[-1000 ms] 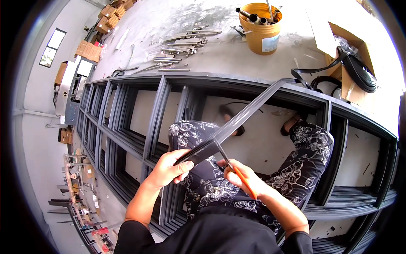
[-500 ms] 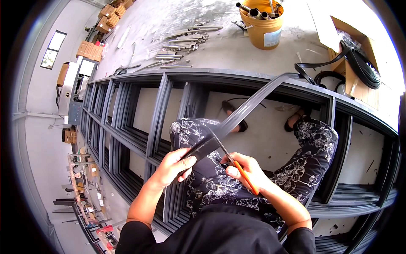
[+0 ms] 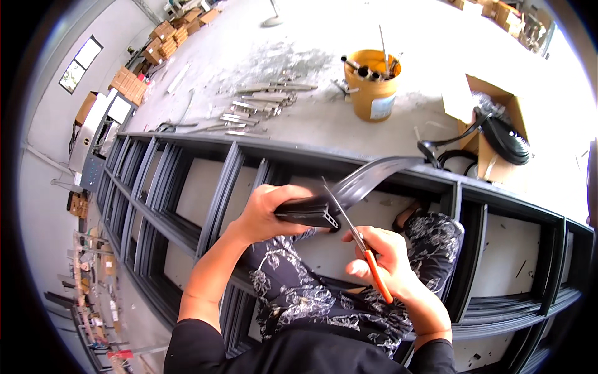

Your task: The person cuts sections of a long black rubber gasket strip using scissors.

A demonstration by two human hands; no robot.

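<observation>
My left hand (image 3: 265,210) is closed around a black rubber strip (image 3: 377,177), its hollow cut end facing me. From there the long strip arcs up and right across the frame edge toward a coil. Orange-handled scissors (image 3: 375,277) are in my right hand (image 3: 387,254), fingers closed round the handles. Their blades point up and left and lie across the strip just right of my left hand. I cannot tell whether the blades are parted. Both hands are above my patterned trousers (image 3: 299,274).
Stacked dark grey metal frames (image 3: 230,181) surround my legs. Beyond them stand a yellow bucket (image 3: 372,103) of tubes and a cardboard box (image 3: 498,124) with a black strip coil (image 3: 506,138). Loose metal pieces (image 3: 265,103) lie on the floor; a machine (image 3: 93,146) stands far left.
Both hands have risen, lifting the strip and scissors. The strip's end has turned so its hollow profile shows. My view has tilted up, showing more floor.
</observation>
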